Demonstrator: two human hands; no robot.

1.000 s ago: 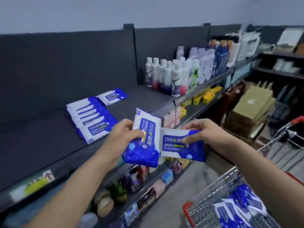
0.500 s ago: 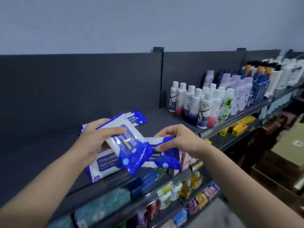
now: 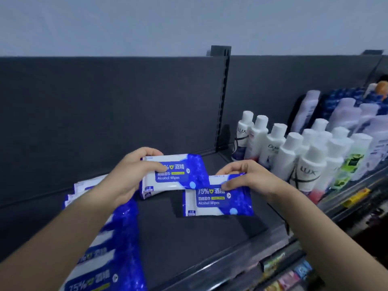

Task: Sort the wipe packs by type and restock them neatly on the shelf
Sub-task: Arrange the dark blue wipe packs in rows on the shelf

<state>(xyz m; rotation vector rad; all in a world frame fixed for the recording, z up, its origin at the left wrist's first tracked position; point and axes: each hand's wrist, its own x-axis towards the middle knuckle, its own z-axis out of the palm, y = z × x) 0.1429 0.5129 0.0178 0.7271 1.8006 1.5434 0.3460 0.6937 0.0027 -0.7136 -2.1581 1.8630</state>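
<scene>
Two blue and white alcohol wipe packs are over the dark shelf (image 3: 210,238). My left hand (image 3: 128,175) grips the rear pack (image 3: 180,175) by its left end, thumb on its face. My right hand (image 3: 247,177) pinches the top edge of the front pack (image 3: 218,202), which lies slightly lower and to the right, overlapping the first pack's corner. A row of the same wipe packs (image 3: 109,248) lies on the shelf at the left, partly hidden by my left forearm.
White and lilac bottles (image 3: 294,156) stand in rows on the shelf to the right, close to my right hand. A dark back panel (image 3: 105,112) rises behind the shelf. Lower shelves with small coloured goods (image 3: 294,274) show at the bottom right.
Both hands moved forward over the shelf and apart; the crossed packs now face up side by side. The view has closed in on the shelf, and the cart is out of sight.
</scene>
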